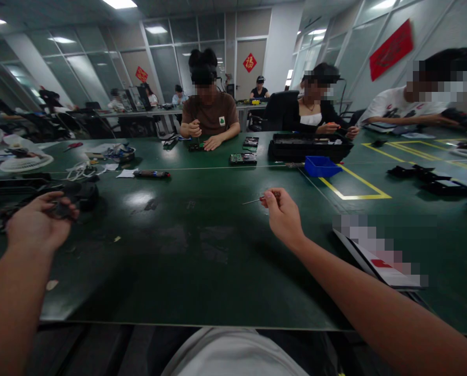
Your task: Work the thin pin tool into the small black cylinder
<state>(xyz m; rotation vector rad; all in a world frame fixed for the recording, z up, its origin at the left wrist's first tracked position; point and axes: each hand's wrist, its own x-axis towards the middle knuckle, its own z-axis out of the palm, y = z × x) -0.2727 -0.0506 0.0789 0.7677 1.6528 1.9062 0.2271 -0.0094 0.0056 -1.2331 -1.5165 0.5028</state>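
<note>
My right hand (282,211) is closed round the handle of a screwdriver (252,201), its thin metal shaft pointing left above the green table. Off to the left, my left hand (41,219) curls its fingers about a small dark part (61,209), whose kind is too blurred to make out. Close behind that hand lies a bulky black device (85,194) among other dark pieces. A few small scraps, one of them pale (117,238), are on the table between my arms.
A green table (170,292) spans the view. Beyond my hands are a blue bin (321,166), a long black casing (311,148), hard drives (242,158) and a dark tool (152,174). A laptop-like object (382,263) lies at right. Several people work opposite.
</note>
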